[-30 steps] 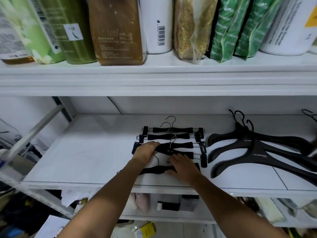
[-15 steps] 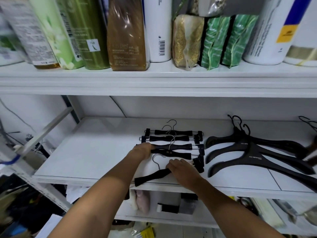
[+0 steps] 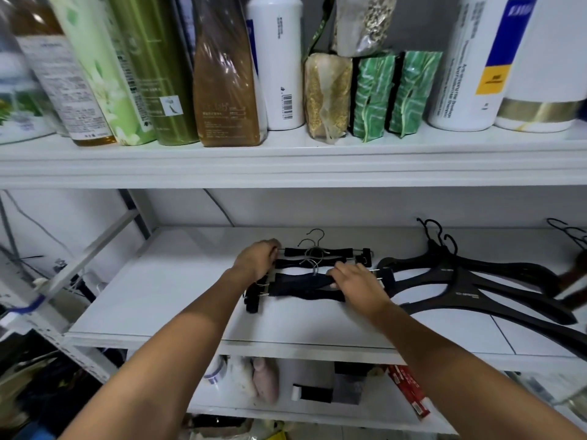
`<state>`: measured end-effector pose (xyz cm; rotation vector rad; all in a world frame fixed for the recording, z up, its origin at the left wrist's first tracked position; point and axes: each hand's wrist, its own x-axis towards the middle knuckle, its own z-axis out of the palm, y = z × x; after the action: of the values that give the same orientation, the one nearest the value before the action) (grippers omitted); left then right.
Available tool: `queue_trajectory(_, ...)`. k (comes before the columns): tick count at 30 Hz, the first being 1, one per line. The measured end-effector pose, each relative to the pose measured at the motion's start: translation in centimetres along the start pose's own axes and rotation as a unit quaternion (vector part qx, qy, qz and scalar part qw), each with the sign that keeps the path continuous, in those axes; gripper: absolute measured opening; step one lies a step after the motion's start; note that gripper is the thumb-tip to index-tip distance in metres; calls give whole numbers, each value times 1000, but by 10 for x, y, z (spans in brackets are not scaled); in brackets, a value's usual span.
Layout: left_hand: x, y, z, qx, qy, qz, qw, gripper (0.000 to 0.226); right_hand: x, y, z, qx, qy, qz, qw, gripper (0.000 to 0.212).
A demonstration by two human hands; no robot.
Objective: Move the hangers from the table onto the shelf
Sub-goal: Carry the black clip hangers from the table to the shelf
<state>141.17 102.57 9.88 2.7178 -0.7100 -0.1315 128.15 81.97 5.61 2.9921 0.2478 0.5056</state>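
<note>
Hanger (image 3: 301,285) slid rearward, between left hand (image 3: 257,260), right hand (image 3: 355,281).

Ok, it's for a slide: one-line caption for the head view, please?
The left hand and right hand hold stacked black clip hangers on the white shelf beside coat hangers.

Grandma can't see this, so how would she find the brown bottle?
Look along the top shelf, crowded with bottles and packets. Left of middle, between a dark green bottle and a white barcoded bottle, stands the brown bottle. Unlike them, it is see-through brown all over.
</note>
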Motion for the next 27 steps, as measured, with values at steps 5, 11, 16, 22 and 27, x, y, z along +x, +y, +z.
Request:
queue_trajectory(5, -15, 41, 15, 88, 5, 132, 987, 43, 24, -5, -7, -23, 23, -1, 999, 43)
queue_trajectory(11, -16, 46, 28, 27, 9, 63, 998, 48, 32, -12, -10, -21, 57, -23, 998, 37)
queue_trajectory(16, -17, 54, 27, 102, 15, 121, 987, 53, 32, -12, -6, -10, 55, 8, 998, 42)
queue_trajectory(22, -10, 61, 23, 69, -40, 104, 991, 45, 32, -5, -8, -69, 93, -27, 993, 35)
queue_trajectory(27, -8, 59, 21, -37, 7, 84, 996, 35, 37, -9, -20, -44, 224, 24, 973, 47)
